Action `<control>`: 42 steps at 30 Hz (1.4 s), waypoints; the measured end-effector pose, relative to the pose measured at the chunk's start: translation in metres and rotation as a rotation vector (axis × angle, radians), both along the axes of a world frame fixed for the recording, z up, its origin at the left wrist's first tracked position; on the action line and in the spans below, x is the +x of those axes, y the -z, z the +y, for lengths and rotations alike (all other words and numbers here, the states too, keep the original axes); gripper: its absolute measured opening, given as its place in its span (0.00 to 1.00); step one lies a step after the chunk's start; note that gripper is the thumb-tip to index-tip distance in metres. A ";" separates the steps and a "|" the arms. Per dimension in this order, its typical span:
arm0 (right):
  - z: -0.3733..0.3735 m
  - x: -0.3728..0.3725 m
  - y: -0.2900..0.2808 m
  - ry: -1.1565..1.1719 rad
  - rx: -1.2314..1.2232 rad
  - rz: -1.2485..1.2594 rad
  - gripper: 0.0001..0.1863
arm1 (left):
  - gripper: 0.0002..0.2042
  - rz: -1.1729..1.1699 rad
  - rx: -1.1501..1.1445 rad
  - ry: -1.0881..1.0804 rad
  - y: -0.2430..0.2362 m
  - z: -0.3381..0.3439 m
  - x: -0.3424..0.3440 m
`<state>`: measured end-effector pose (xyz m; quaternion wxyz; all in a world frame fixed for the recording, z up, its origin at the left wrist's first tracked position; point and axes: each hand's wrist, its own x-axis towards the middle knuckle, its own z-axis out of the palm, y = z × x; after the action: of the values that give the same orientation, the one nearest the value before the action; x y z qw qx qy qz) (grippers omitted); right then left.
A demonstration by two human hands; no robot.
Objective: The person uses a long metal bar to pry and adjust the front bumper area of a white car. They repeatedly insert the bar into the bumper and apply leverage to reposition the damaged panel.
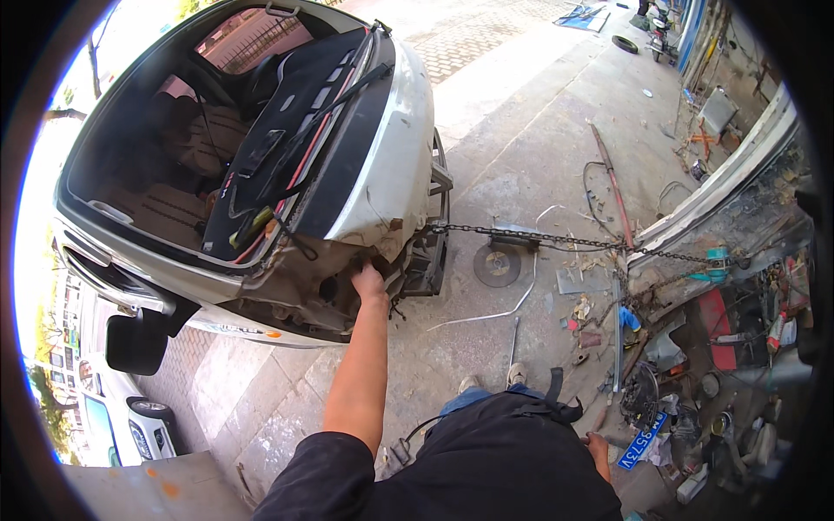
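In front of me stands a white van (389, 161) with its windshield opening bare and its front corner stripped to bent, rusty sheet metal (291, 276). My left hand (370, 281) reaches into that torn corner, touching the metal; its fingers are largely hidden there. A taut rusty chain (521, 234) runs from the van's front frame (430, 256) to the right. Low at my right side, my right hand (598, 450) is curled closed. A brown, handle-like piece (599, 420) shows at its upper edge; the rest of what it holds is hidden.
A dark round disc (497, 265) and a bent pale strip (491, 317) lie on the concrete. Further right are a red bar (613, 184), a blue plate (643, 440) and piled tools and scrap. A black side mirror (136, 344) juts from the van; a white car (130, 425) is parked beyond.
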<state>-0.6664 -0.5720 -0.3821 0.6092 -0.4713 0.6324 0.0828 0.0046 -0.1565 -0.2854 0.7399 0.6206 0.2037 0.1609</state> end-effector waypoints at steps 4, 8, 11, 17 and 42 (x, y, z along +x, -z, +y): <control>-0.002 0.004 0.003 0.052 -0.005 -0.026 0.23 | 0.25 -0.005 -0.035 0.057 -0.004 -0.009 -0.006; -0.007 0.003 0.008 0.089 0.015 -0.033 0.23 | 0.25 -0.006 -0.078 0.026 -0.012 -0.017 -0.008; -0.007 0.001 0.011 0.088 0.017 -0.032 0.23 | 0.26 0.012 -0.136 0.021 -0.010 -0.016 -0.007; 0.002 -0.004 0.009 0.088 0.007 -0.004 0.23 | 0.22 0.143 -0.394 0.169 0.004 -0.006 0.000; 0.055 -0.049 -0.019 0.207 -0.011 0.054 0.20 | 0.22 -0.088 -1.040 0.483 0.029 0.011 0.032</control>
<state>-0.7157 -0.5169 -0.3636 0.5946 -0.4046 0.6942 0.0285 0.0368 -0.1458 -0.3143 0.9713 0.1970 0.0774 -0.1084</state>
